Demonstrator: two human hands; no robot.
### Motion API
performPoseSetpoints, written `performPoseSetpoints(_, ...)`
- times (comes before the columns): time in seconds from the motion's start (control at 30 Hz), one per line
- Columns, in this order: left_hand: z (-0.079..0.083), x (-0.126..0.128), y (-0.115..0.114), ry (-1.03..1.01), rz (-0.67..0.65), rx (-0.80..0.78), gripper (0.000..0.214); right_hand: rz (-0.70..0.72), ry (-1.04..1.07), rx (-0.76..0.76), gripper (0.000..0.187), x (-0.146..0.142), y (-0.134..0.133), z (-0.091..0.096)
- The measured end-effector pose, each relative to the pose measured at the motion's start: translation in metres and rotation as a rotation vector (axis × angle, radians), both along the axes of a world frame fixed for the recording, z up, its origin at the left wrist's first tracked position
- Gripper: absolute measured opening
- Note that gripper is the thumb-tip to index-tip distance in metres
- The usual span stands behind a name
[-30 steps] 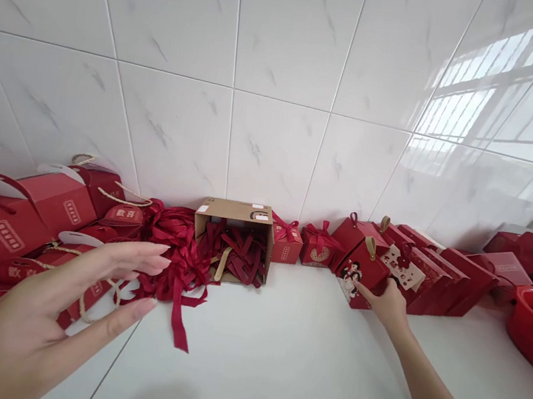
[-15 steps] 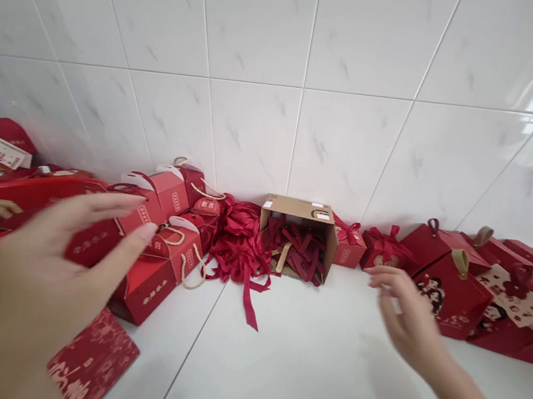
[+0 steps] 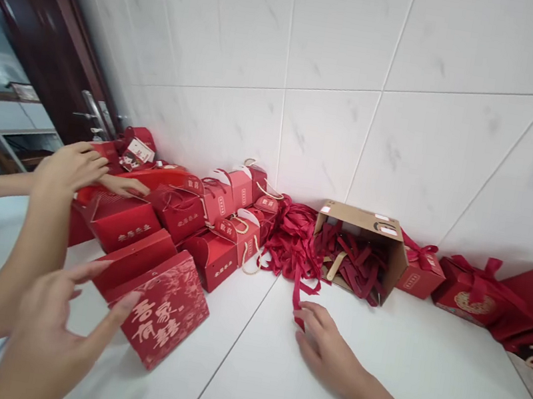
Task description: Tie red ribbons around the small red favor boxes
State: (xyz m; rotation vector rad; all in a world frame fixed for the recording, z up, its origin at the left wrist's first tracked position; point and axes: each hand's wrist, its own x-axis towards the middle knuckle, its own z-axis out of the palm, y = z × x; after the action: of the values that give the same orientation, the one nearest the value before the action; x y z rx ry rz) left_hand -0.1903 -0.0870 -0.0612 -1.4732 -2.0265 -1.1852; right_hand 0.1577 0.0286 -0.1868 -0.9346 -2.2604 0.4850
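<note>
My left hand [image 3: 61, 329] is open, thumb and index finger spread apart. It hovers at the near side of a red gift box [image 3: 167, 315] with pale lettering on its face; whether the thumb touches the box I cannot tell. My right hand [image 3: 327, 347] is low over the white tabletop. Its fingertips close around the loose tail of a red ribbon [image 3: 298, 292], which runs out from a heap of red ribbons [image 3: 294, 234]. Beside the heap, a cardboard box [image 3: 395, 267] lies with its mouth towards me, holding dark red straps and a tan one.
Folded red gift boxes [image 3: 216, 262] with rope handles crowd the left. A co-worker's hands [image 3: 72, 165] rest among boxes farther left. Ribbon-tied boxes [image 3: 471, 296] and larger red boxes line the right. A tiled wall [image 3: 326, 141] stands behind; a dark door [image 3: 46, 23] is far left.
The view has swung left, bringing the co-worker and door into sight. My right hand has moved from near the right-hand boxes to the ribbon tail. My left hand is lower, near the lettered box.
</note>
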Motion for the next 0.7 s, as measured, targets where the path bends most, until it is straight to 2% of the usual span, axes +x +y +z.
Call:
performPoseSetpoints(0.1,-0.025,0.007,0.000,-0.165,-0.019,-0.094,0.051,-0.067,0.107,-0.079,0.028,0.004,0.003,-0.007)
performPoseSetpoints(0.2,-0.030,0.019,0.006,-0.475,-0.027,-0.090,0.048,-0.078,0.168,-0.083,0.024,0.005,0.004,-0.005)
performPoseSetpoints(0.27,-0.021,0.028,0.011,-0.594,-0.071,-0.112,0.048,-0.048,0.211,-0.061,0.023,0.003,0.004,0.005)
performPoseSetpoints(0.33,-0.005,0.040,0.018,-0.585,-0.175,-0.123,0.043,-0.012,0.278,-0.054,0.023,-0.001,0.003,0.021)
performPoseSetpoints(0.43,0.025,0.067,0.034,-0.398,-0.399,-0.034,0.024,-0.001,0.461,-0.094,0.029,-0.011,0.001,0.052)
performPoseSetpoints(0.53,0.048,0.101,0.052,-0.220,-0.646,0.052,0.010,-0.011,0.682,-0.113,0.053,-0.023,-0.003,0.086)
performPoseSetpoints(0.63,0.059,0.137,0.067,-0.233,-0.846,0.018,0.008,0.053,0.843,-0.084,0.075,-0.027,-0.006,0.119)
performPoseSetpoints(0.7,0.061,0.155,0.075,-0.278,-0.923,-0.010,0.009,0.098,0.943,-0.108,0.073,-0.025,-0.008,0.136)
